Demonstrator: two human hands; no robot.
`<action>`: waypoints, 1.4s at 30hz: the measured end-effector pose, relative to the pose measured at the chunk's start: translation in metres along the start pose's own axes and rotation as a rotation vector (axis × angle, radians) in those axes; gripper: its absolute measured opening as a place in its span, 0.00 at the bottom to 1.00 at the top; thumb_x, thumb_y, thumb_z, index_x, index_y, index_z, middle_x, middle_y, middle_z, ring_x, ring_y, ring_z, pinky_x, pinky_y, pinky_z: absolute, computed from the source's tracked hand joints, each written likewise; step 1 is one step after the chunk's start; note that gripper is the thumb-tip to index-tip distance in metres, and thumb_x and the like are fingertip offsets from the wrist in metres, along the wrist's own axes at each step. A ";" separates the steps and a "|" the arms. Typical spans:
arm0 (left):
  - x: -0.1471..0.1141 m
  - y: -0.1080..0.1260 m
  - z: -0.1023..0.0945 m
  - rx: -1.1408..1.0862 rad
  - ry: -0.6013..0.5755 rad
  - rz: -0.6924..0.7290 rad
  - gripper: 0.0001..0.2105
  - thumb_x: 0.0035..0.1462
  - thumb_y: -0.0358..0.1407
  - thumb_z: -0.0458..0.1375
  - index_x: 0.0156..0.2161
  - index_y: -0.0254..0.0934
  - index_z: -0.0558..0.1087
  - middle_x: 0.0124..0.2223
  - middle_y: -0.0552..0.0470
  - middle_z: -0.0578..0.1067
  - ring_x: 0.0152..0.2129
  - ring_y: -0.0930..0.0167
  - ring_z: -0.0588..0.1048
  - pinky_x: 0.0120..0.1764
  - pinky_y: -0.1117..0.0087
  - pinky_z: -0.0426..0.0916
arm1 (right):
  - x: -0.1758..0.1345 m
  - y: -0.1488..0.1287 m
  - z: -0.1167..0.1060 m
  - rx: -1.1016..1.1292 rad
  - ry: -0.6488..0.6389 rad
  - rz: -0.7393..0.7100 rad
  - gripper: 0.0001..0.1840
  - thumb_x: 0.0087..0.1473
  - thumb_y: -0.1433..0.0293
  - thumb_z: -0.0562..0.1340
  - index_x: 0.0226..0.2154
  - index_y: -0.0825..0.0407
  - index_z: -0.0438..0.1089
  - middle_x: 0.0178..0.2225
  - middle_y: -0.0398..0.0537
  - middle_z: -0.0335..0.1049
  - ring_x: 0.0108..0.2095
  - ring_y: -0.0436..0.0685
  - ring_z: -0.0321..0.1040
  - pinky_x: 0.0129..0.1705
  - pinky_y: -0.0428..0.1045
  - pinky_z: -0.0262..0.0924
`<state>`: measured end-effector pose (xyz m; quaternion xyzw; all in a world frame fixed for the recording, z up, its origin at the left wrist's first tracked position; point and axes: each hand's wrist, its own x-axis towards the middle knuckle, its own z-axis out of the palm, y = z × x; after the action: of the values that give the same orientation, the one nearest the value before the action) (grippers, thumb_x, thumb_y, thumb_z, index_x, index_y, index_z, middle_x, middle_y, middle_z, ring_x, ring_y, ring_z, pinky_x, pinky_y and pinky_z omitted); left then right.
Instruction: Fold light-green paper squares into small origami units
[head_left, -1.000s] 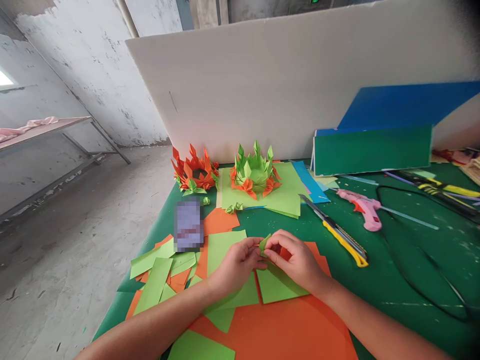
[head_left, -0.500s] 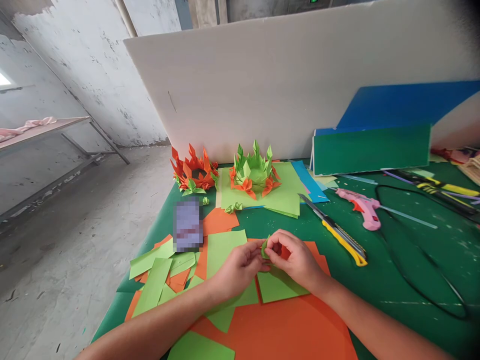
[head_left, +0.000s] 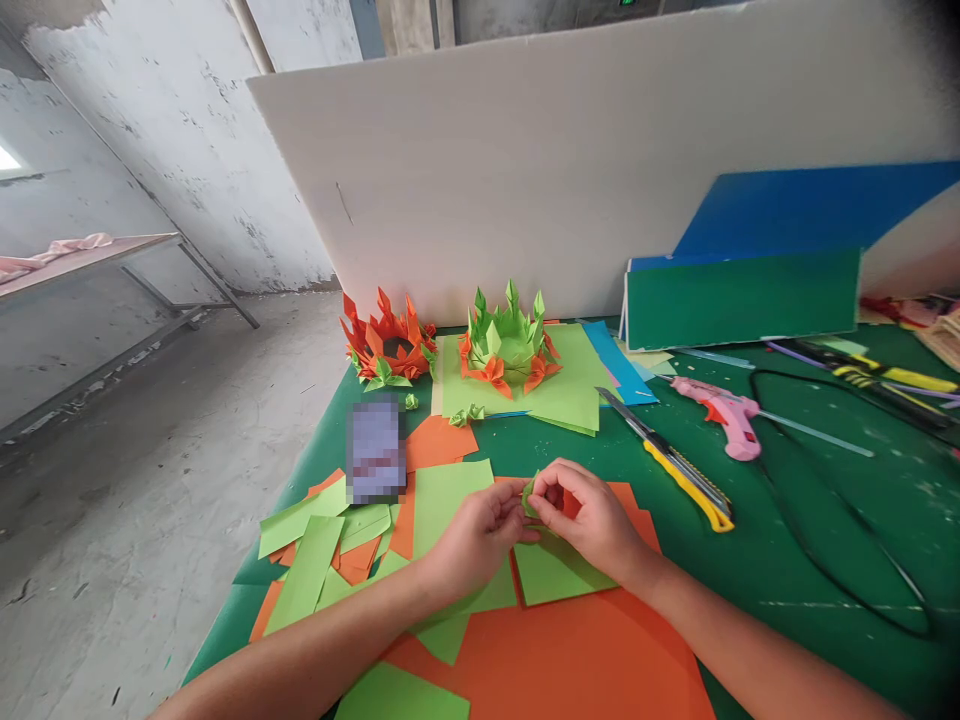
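Note:
A small folded piece of green paper (head_left: pixel 529 494) is pinched between my two hands, mostly covered by the fingers. My left hand (head_left: pixel 480 535) is closed on its left side, and my right hand (head_left: pixel 585 515) grips it from the right with thumb and forefinger. Under them lie green sheets (head_left: pixel 562 572) on a large orange sheet (head_left: pixel 577 655). Farther back stand an orange folded-paper crown (head_left: pixel 386 345) with green leaves and a green folded-paper crown (head_left: pixel 510 345) with orange petals. Small crumpled green paper pieces (head_left: pixel 466 415) lie before the green one.
To the right are a yellow utility knife (head_left: pixel 686 475), a pink glue gun (head_left: pixel 724 415) with its black cord, and pliers (head_left: pixel 877 375). A blurred purple-grey object (head_left: pixel 375 447) and loose paper strips (head_left: pixel 307 575) lie left. A white board (head_left: pixel 487 180) stands behind the green table (head_left: pixel 825 520).

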<state>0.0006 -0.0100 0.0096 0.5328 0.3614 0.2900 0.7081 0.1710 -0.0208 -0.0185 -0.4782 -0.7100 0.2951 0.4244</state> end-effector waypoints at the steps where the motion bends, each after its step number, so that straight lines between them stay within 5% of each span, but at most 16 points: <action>1: 0.000 -0.001 0.000 -0.005 0.006 0.002 0.17 0.54 0.43 0.61 0.46 0.35 0.74 0.37 0.48 0.77 0.36 0.67 0.75 0.44 0.62 0.71 | 0.000 0.000 0.000 0.001 0.003 0.000 0.07 0.58 0.71 0.58 0.28 0.49 0.62 0.29 0.43 0.64 0.29 0.52 0.63 0.31 0.47 0.61; 11: 0.001 -0.004 -0.001 0.031 0.014 0.026 0.14 0.55 0.39 0.61 0.46 0.36 0.75 0.37 0.49 0.76 0.37 0.67 0.75 0.47 0.60 0.71 | -0.001 0.002 0.001 0.075 0.044 0.081 0.04 0.57 0.69 0.61 0.32 0.49 0.64 0.30 0.43 0.63 0.31 0.53 0.63 0.34 0.48 0.62; 17: 0.002 -0.007 -0.004 0.071 0.000 0.034 0.14 0.56 0.38 0.59 0.47 0.35 0.74 0.35 0.49 0.76 0.37 0.67 0.75 0.48 0.59 0.71 | 0.000 0.008 0.002 0.237 0.081 0.216 0.13 0.51 0.66 0.66 0.40 0.48 0.65 0.34 0.43 0.62 0.33 0.53 0.63 0.37 0.48 0.64; 22: 0.003 -0.006 -0.004 0.053 -0.013 0.029 0.14 0.54 0.39 0.62 0.44 0.35 0.73 0.38 0.48 0.77 0.38 0.66 0.76 0.47 0.60 0.70 | 0.000 0.007 0.000 0.371 -0.020 0.256 0.12 0.54 0.65 0.64 0.42 0.47 0.66 0.38 0.44 0.63 0.39 0.54 0.64 0.43 0.49 0.64; 30: 0.006 0.004 -0.006 -0.206 0.036 -0.141 0.18 0.44 0.44 0.69 0.32 0.32 0.71 0.30 0.55 0.73 0.29 0.72 0.76 0.40 0.64 0.73 | 0.001 0.006 -0.003 0.585 -0.110 0.273 0.14 0.57 0.61 0.62 0.46 0.44 0.63 0.34 0.41 0.56 0.35 0.50 0.61 0.37 0.45 0.62; 34: 0.007 0.007 -0.009 -0.275 0.100 -0.191 0.18 0.44 0.43 0.70 0.31 0.33 0.68 0.28 0.58 0.71 0.28 0.71 0.78 0.40 0.66 0.73 | 0.000 0.005 -0.003 0.441 0.023 0.147 0.12 0.60 0.63 0.60 0.46 0.43 0.62 0.37 0.43 0.59 0.38 0.52 0.62 0.41 0.48 0.62; 37: 0.007 0.006 -0.011 -0.337 0.139 -0.207 0.18 0.45 0.42 0.69 0.31 0.35 0.65 0.30 0.58 0.71 0.31 0.68 0.80 0.41 0.68 0.72 | -0.001 0.002 -0.004 0.150 0.160 -0.030 0.03 0.59 0.69 0.60 0.37 0.46 0.65 0.39 0.46 0.60 0.39 0.54 0.61 0.43 0.51 0.61; 42: 0.006 0.004 -0.011 -0.310 0.163 -0.177 0.18 0.48 0.43 0.67 0.33 0.37 0.63 0.30 0.58 0.71 0.31 0.71 0.79 0.40 0.67 0.73 | -0.002 -0.005 -0.007 -0.181 0.118 -0.244 0.08 0.58 0.75 0.59 0.36 0.46 0.70 0.34 0.46 0.61 0.39 0.56 0.62 0.41 0.52 0.61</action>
<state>-0.0053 0.0024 0.0102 0.3582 0.4140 0.3212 0.7727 0.1751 -0.0248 -0.0121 -0.4412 -0.7604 0.1474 0.4532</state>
